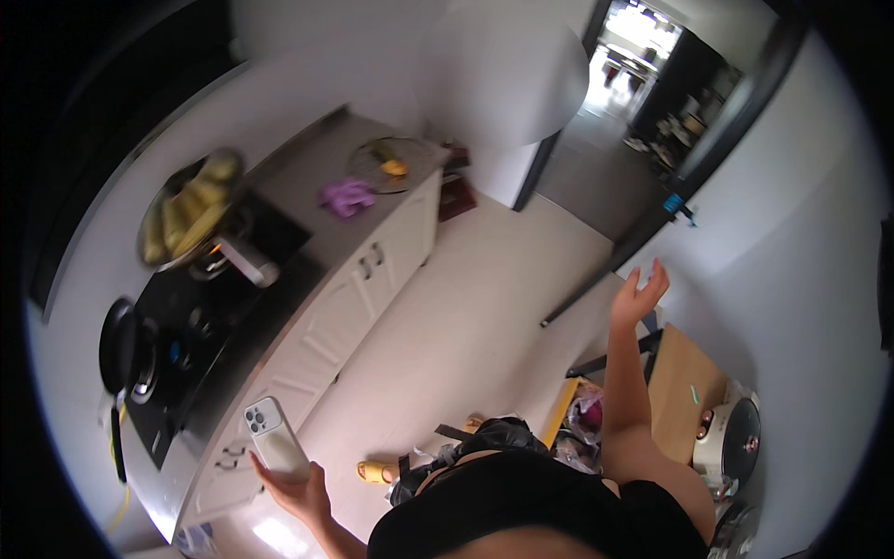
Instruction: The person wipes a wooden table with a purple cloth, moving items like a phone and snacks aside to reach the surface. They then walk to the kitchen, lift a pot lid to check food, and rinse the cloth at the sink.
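My left hand (297,492) is closed around the lower end of a pale smartphone (278,439), its camera lenses facing up, beside the white lower cabinets. My right hand (639,297) is raised near the dark door frame, fingers apart, holding nothing. On the black hob (209,307) at the left stands a pan piled with corn cobs (185,216). A small flame or glow shows by its rim, near a blurred pale object (248,263). A black frying pan (120,349) sits at the hob's far-left end.
A purple cloth (347,196) and a round glass tray (363,164) with food lie on the counter. An open doorway (594,168) is at the upper right. By the right wall stand a wooden board or tabletop (681,377), a cream cooker (726,440) and a yellow-edged crate (561,412) of bags.
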Demonstrator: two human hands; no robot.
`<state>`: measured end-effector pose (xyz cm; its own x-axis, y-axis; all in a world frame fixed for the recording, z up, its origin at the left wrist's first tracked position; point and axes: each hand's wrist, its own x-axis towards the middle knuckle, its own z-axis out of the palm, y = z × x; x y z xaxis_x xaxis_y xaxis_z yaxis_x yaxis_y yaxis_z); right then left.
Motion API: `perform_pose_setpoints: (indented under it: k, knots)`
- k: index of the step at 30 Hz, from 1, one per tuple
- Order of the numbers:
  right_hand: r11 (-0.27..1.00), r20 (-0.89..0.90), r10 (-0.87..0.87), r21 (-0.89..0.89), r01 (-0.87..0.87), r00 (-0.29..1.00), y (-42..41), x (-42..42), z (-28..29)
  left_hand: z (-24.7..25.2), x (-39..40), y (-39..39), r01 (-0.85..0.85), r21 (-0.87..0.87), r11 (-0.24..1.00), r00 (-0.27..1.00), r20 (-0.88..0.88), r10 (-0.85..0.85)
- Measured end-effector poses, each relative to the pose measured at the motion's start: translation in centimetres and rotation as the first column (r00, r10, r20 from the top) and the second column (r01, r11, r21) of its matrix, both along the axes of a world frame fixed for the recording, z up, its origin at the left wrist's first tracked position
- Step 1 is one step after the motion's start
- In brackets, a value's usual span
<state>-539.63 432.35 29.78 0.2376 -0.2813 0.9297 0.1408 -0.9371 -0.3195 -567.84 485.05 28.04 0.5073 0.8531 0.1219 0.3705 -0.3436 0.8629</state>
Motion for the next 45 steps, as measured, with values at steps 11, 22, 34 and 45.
perform_pose_setpoints:
  k: [11,22,34,45]
  knots:
    - [0.924,-0.386,0.063,0.37,0.092,0.92,-22.8,16.6,3.5,-1.2,16.0,-11.5,0.267,0.097,0.959,0.963,0.011,-0.27]
    - [0.985,-0.348,0.022,0.168,0.039,0.937,-24.5,30.5,-0.9,-0.1,31.0,-16.5,0.226,0.022,0.974,0.974,-0.023,-0.226]
    - [0.978,-0.416,-0.194,-0.013,0.207,0.889,-20.1,43.8,-3.6,2.5,38.3,-23.9,0.08,0.151,0.985,0.995,-0.075,-0.069]
    - [0.909,-0.407,0.415,0.22,-0.353,0.814,-18.1,54.1,-6.1,1.3,33.2,-33.1,-0.308,0.111,0.945,0.938,-0.132,0.322]
